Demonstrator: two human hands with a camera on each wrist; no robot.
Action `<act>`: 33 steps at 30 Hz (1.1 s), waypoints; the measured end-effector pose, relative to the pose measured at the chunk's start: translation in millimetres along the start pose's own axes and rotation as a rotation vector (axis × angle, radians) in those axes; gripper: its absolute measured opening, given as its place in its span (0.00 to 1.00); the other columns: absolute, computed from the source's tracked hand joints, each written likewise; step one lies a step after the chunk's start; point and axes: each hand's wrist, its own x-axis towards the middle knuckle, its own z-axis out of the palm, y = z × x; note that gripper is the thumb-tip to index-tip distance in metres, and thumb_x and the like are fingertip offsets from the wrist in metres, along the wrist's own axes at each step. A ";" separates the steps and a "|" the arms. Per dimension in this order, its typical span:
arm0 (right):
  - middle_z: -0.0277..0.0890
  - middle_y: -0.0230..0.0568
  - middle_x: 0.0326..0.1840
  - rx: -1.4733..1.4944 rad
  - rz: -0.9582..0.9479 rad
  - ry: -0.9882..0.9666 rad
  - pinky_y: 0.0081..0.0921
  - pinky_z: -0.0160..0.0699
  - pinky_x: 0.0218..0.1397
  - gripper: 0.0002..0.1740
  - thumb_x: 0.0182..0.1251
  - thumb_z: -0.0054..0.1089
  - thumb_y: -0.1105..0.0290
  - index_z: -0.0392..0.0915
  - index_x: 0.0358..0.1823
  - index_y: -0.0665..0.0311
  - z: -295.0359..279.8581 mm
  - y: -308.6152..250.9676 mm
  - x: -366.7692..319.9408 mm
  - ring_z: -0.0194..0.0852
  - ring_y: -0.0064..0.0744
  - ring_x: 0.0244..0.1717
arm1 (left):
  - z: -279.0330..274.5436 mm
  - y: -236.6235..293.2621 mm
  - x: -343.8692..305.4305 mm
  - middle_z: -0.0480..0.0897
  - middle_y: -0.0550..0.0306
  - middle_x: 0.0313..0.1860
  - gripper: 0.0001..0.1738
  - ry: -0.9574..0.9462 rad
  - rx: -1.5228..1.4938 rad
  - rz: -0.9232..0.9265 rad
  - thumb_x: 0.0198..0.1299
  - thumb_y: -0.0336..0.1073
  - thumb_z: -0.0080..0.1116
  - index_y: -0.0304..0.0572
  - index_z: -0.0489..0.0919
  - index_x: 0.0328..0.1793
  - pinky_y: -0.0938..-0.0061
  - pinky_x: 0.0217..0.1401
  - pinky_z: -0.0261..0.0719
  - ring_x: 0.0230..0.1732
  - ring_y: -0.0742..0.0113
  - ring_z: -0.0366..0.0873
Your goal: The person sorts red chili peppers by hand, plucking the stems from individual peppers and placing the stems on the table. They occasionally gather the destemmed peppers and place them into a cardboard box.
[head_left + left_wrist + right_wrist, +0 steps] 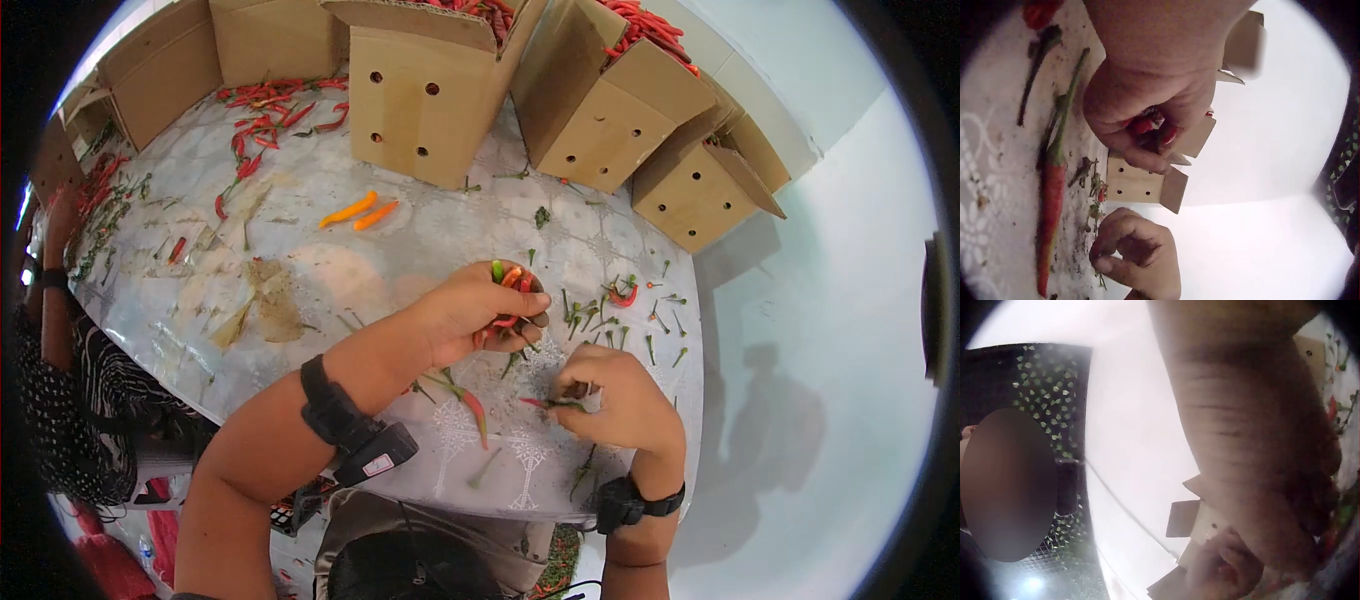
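Note:
In the head view the left hand (485, 310) grips several chilies (512, 278), red, orange and green, their ends showing above the curled fingers. To its lower right, the right hand (625, 400) has thumb and fingers curled round the green stem end of a red chili (535, 402), whose tip points left. In the left wrist view, red chilies (1142, 127) show inside the left hand (1147, 100); the right hand (1138, 253) is beyond it, curled. A red chili with a long green stem (1052, 206) lies on the table nearby. The right wrist view hides the right fingertips.
Cardboard boxes (420, 100) stand along the table's back edge, some filled with red chilies (645, 30). Two orange chilies (348, 210) lie mid-table. Loose green stems (650, 348) are scattered at right. Another person's arm (58, 270) is at the left edge.

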 end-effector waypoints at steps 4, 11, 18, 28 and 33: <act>0.72 0.43 0.29 0.119 -0.053 0.146 0.33 0.70 0.39 0.14 0.39 0.67 0.71 0.77 0.31 0.64 8.5 -4.8 7.7 0.72 0.45 0.35 | -3.6 -3.2 2.6 0.75 0.62 0.26 0.08 -0.051 0.044 0.005 0.56 0.33 0.60 0.44 0.72 0.37 0.83 0.18 0.65 0.22 0.75 0.71; 0.72 0.44 0.33 0.050 -0.011 0.220 0.33 0.70 0.43 0.19 0.34 0.71 0.70 0.77 0.33 0.64 5.7 9.6 5.7 0.71 0.45 0.39 | -10.5 -3.3 5.3 0.71 0.65 0.22 0.10 -0.068 0.072 0.005 0.54 0.33 0.63 0.45 0.71 0.34 0.85 0.17 0.56 0.18 0.79 0.64; 0.71 0.43 0.30 -0.021 -0.031 0.066 0.34 0.67 0.45 0.14 0.40 0.69 0.71 0.77 0.30 0.64 14.0 4.8 12.5 0.69 0.45 0.40 | -4.1 -1.9 1.0 0.71 0.68 0.22 0.12 -0.075 0.298 0.059 0.50 0.34 0.67 0.44 0.72 0.33 0.84 0.17 0.58 0.18 0.80 0.63; 0.71 0.38 0.26 0.284 0.030 0.450 0.22 0.68 0.32 0.10 0.45 0.68 0.72 0.77 0.29 0.67 10.3 3.4 12.4 0.69 0.27 0.27 | -1.3 -0.6 -3.5 0.73 0.67 0.23 0.13 -0.172 0.400 0.004 0.50 0.34 0.67 0.41 0.76 0.38 0.84 0.19 0.61 0.19 0.80 0.65; 0.70 0.35 0.26 0.350 0.046 0.621 0.19 0.67 0.31 0.10 0.47 0.69 0.71 0.77 0.28 0.68 15.0 10.1 13.1 0.67 0.24 0.26 | -2.6 0.0 -5.0 0.74 0.66 0.25 0.15 -0.240 0.350 0.025 0.48 0.33 0.69 0.38 0.77 0.40 0.85 0.19 0.60 0.20 0.81 0.65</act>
